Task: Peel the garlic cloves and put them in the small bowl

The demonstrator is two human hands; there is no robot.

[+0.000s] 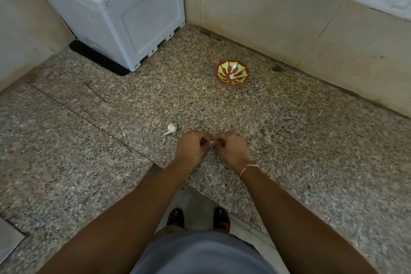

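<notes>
Granite counter (289, 131): L hand (191, 149) & R hand (231, 149) both pinch clove (211, 142), near centre. Bulb (171, 128) just left. Bowl (232, 73) far right, looks empty. Risk: clove slips, drops off near edge.

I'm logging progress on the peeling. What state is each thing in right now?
Left hand: pinching a garlic clove.
Right hand: pinching the same clove.
Garlic clove: held between both hands, mostly hidden.
Garlic bulb: lying on the counter, untouched.
Bowl: upright, no cloves inside.
</notes>
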